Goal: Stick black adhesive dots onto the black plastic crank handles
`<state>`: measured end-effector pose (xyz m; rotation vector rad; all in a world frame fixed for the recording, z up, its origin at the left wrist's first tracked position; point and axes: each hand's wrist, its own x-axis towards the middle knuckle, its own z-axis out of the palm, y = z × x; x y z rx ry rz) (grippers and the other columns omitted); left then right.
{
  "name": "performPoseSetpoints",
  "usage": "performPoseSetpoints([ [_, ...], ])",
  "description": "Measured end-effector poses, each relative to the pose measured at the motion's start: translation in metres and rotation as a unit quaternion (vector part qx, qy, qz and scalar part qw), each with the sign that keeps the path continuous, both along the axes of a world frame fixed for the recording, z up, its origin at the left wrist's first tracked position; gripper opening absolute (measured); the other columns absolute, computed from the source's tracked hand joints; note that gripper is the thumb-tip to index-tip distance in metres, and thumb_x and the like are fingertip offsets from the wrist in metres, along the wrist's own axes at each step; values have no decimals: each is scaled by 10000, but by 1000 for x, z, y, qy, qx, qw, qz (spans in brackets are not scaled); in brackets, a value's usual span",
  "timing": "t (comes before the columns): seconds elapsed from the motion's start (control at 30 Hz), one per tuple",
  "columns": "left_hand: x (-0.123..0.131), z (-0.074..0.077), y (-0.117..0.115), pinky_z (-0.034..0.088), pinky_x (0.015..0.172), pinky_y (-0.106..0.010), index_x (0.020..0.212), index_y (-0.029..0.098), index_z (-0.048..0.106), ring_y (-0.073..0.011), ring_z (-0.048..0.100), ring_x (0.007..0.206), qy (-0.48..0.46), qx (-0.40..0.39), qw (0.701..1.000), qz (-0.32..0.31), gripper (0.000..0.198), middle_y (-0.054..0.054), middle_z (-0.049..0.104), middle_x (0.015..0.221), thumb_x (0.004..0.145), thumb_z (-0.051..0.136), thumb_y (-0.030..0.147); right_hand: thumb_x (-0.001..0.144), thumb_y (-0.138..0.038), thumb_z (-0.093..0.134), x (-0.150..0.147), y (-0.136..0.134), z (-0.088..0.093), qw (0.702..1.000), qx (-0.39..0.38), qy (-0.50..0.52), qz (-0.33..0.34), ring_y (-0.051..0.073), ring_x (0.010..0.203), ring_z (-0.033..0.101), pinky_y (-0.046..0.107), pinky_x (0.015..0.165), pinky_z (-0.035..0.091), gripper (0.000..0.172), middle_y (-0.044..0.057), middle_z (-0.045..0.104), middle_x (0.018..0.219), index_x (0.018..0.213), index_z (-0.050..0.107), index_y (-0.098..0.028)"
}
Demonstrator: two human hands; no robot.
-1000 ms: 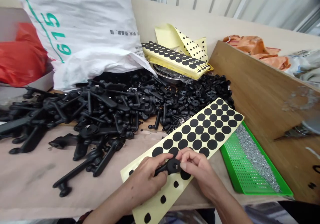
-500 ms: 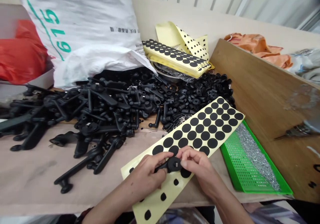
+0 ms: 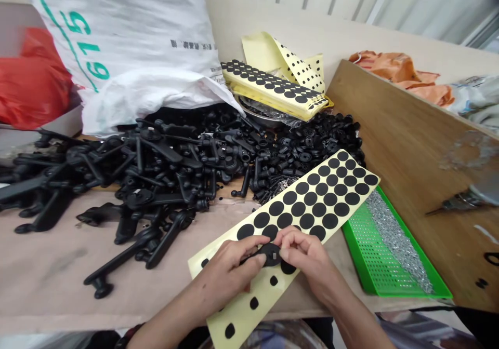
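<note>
A black plastic crank handle [image 3: 270,255] with a round head lies between my two hands, above a yellow sheet of round black stickers [image 3: 319,198]. My left hand [image 3: 237,266] is closed round its arm, the thumb pressing on the round head. Thumb and fingertips of my right hand [image 3: 304,253] pinch the head's right edge. A small light square shows in the middle of the head. Large black discs fill the sheet's far part; its near part carries only small black dots. Most of the handle's arm is hidden by my left hand.
Black crank handles [image 3: 156,157] are heaped at left and centre, with small round black parts [image 3: 312,136] beside them. A green basket [image 3: 370,271] of small metal pieces stands at right by a wooden board [image 3: 409,146]. More sticker sheets [image 3: 273,86] lie behind; a white sack [image 3: 136,37] stands back left.
My left thumb has moved up from the handle's near side onto its round head. My right hand keeps its pinch at the edge. The view has shifted slightly.
</note>
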<state>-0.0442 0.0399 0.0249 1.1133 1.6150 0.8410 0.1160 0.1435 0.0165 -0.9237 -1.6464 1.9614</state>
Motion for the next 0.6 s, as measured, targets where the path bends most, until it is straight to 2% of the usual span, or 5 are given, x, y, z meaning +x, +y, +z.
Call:
performPoseSetpoints([
  [0.17,4,-4,1,419,492,-223,1188,185,592,-120,502,458,9,15,1000,17,409,39,579,610,847,487,387,676,-188,632,-2,-2,-2,1000,26,-16,-2,165,761,525,255,614,409,98,34,579,843,588,588,-185],
  [0.33,3,-1,-6,379,423,-206,1160,206,615,-124,471,432,40,13,998,45,384,37,576,554,839,492,376,711,-154,595,-5,-8,-5,991,129,-22,-6,154,720,536,251,593,423,112,24,555,787,607,580,-194],
  [0.4,1,0,-10,364,411,-197,1126,201,626,-117,460,437,45,24,997,53,354,31,576,567,850,479,367,753,-189,598,-3,-11,-4,990,137,-13,10,161,751,557,264,638,446,88,34,584,812,674,637,-197],
  [0.5,-2,-2,-17,364,413,-190,1092,177,622,-106,449,441,43,63,994,78,336,31,557,567,860,466,362,785,-302,630,2,-12,-3,999,1,21,38,171,783,605,306,740,472,146,54,654,842,817,716,-189],
  [0.6,-2,-4,-24,377,418,-192,1084,169,610,-100,447,435,40,94,990,100,334,28,573,583,857,474,372,776,-342,664,3,-12,-3,982,-169,75,26,175,783,642,349,802,477,228,76,696,868,919,706,-169],
])
